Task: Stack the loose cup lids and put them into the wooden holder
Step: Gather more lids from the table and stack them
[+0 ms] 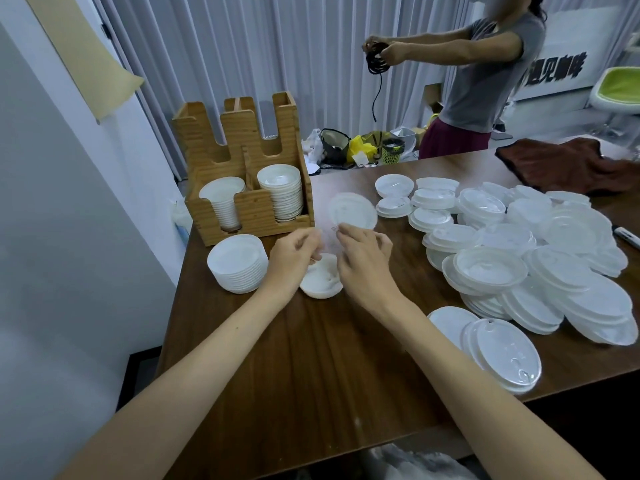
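progress check: i'd call this maybe a third done, probably less. the wooden holder (256,211) sits at 11 o'clock on the table (311,358), and both front slots already have white lids in them: a shorter stack (223,199) on the left and a taller stack (280,188) on the right. the tall back slots look empty from here. a finished spare stack (239,263) waits on the table just beside the holder at 9 o'clock, not loaded yet.

the left hand (294,251) and right hand (363,258) are near the middle, fingers curled. each grip is pinched on the near edge of a clear lid (353,211), which is blurry, so i'm less sure about the left one. it hangs above a small white lid pile (322,278) between the wrists, so i guess that's the stack being built.

still left: the big loose heap (519,244) from 2 to 4 o'clock, mostly clear lids in mixed sizes, all of it unsorted.

writing: no brand i can read on any lid. a white sign (554,69) at 1 o'clock has bold black chinese characters, looks like "遇见咖啡", with the start cut off by another person (485,74) standing there.
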